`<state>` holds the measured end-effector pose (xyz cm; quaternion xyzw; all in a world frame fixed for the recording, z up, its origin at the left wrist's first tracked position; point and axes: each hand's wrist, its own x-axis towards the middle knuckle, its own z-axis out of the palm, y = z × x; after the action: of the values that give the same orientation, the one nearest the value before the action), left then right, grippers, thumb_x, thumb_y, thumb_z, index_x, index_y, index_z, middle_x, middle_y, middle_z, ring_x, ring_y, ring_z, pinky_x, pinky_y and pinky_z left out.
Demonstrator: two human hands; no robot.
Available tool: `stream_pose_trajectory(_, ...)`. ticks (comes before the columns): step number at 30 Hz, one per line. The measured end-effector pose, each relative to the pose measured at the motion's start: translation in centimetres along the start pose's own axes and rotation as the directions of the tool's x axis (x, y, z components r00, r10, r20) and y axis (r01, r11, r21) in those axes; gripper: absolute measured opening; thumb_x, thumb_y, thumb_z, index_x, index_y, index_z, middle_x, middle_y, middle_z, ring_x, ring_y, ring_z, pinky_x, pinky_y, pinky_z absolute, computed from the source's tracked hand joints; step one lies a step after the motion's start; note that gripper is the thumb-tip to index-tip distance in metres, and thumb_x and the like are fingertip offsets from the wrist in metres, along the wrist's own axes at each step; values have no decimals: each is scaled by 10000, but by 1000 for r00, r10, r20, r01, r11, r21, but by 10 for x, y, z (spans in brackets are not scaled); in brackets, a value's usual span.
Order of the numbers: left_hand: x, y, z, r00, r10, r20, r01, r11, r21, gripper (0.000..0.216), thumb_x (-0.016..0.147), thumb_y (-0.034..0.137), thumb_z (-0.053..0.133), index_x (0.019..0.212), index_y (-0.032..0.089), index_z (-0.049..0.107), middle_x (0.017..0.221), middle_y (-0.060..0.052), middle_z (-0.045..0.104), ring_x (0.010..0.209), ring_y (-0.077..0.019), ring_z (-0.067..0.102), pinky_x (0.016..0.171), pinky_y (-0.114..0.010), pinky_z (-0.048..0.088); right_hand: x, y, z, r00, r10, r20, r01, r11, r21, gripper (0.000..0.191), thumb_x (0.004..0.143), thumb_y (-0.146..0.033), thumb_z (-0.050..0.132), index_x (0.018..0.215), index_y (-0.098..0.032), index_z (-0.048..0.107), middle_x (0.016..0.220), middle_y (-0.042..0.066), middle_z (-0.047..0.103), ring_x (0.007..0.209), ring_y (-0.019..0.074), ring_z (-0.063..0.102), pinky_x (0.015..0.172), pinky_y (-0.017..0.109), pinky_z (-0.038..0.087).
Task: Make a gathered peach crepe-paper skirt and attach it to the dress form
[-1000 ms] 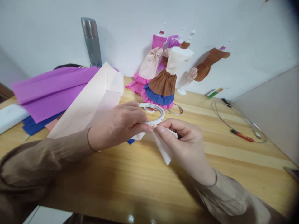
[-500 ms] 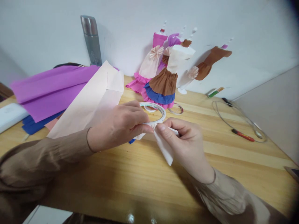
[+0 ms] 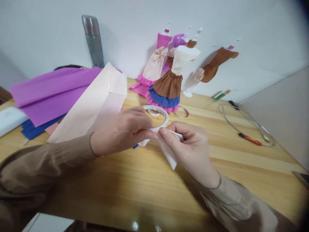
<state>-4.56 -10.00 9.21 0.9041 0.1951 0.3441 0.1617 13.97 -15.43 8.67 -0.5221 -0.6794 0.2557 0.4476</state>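
Purple paper (image 3: 48,90) and a big cream sheet (image 3: 96,103) lie on the left of the surface (image 3: 145,183). In the middle the left hand (image 3: 120,130) pinches a white tape roll (image 3: 159,113) in its fingers; the roll's green letters are too small to read. The right hand (image 3: 190,148) pinches a white paper strip (image 3: 169,158). Paper dresses (image 3: 169,80) stand behind

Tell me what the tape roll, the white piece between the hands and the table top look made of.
The tape roll: thin whitish ring with green print, likely paper-backed double-sided tape, matte. The white piece, pinched by the right hand: probably crepe or tissue paper, soft folds, matte. The table: wood, visible grain and plank seams, slight sheen.
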Motion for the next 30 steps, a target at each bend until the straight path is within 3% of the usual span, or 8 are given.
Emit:
stream_pose_trajectory(4,0,-8,-2,996,-82,37,83,996,-43,258,885,320,588,711,141,653,646,-15,613,668,-131,532,630,-242,421,4,-3,-9,998,16,54,-19,998,61,284,814,-336,556,585,-169,556,498,-24,472,446,80,373,408,214,277)
stream_pose_trajectory(12,0,-12,-2,987,-139,85,144,988,-59,274,856,331,626,681,120,637,633,-16,601,626,-122,533,606,-244,406,2,-2,-6,999,-54,2,54,998,16,122,777,-202,610,660,-172,630,573,-11,605,479,85,471,432,200,344)
stream_pose_trajectory(23,0,-9,-1,983,-143,115,152,986,-70,304,874,357,595,674,133,642,615,-7,591,616,-115,506,586,-239,385,-1,3,-6,996,-74,54,71,996,48,91,800,-208,634,717,-190,666,587,-17,627,489,85,494,440,197,379)
stream_pose_trajectory(30,1,-8,-2,984,-140,112,150,985,-87,259,861,320,622,690,128,653,619,-5,594,618,-112,513,591,-236,387,-3,6,-5,995,-100,-11,99,994,-51,95,782,-194,662,695,-184,626,584,-29,603,485,72,460,435,195,345)
